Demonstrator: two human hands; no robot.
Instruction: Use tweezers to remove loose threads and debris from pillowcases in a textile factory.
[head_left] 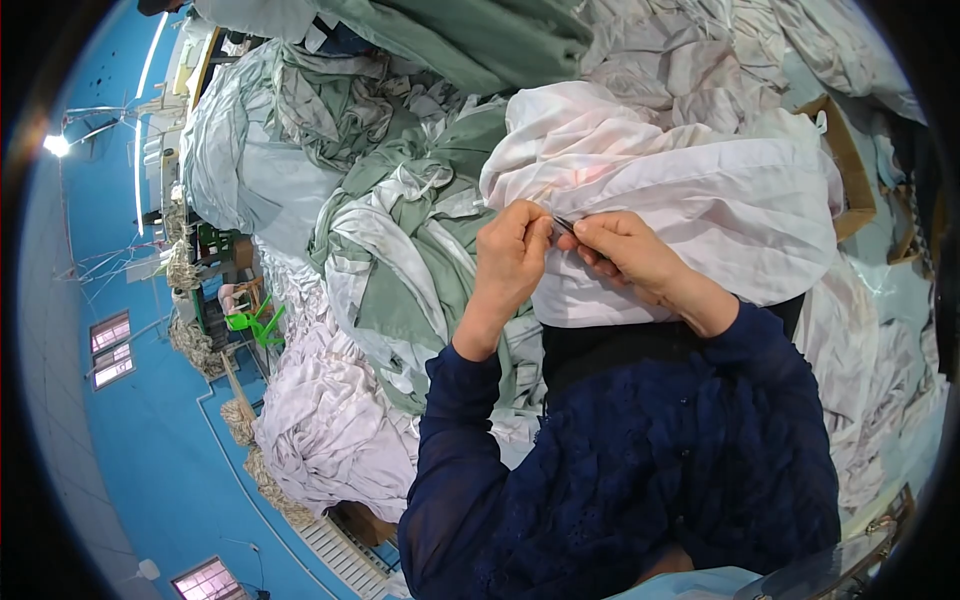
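Note:
A pale pinkish-white cloth (710,205) is spread across my lap and rises in folds in front of me. Above it, my right hand (640,258) grips a small dark pointed tool (563,223), whose exact kind is too small to tell. The tool's tip points toward my left hand (512,250), which is closed in a pinch close by. What the left fingers hold, if anything, is hidden. The two hands nearly meet over the cloth's left part.
Heaps of green and white cloth (400,260) lie to my left, with a white pile (335,430) lower down. Green fabric (470,40) hangs at the far side. A cardboard box (845,170) stands at right. Beyond the heaps is a bright green chair (258,322).

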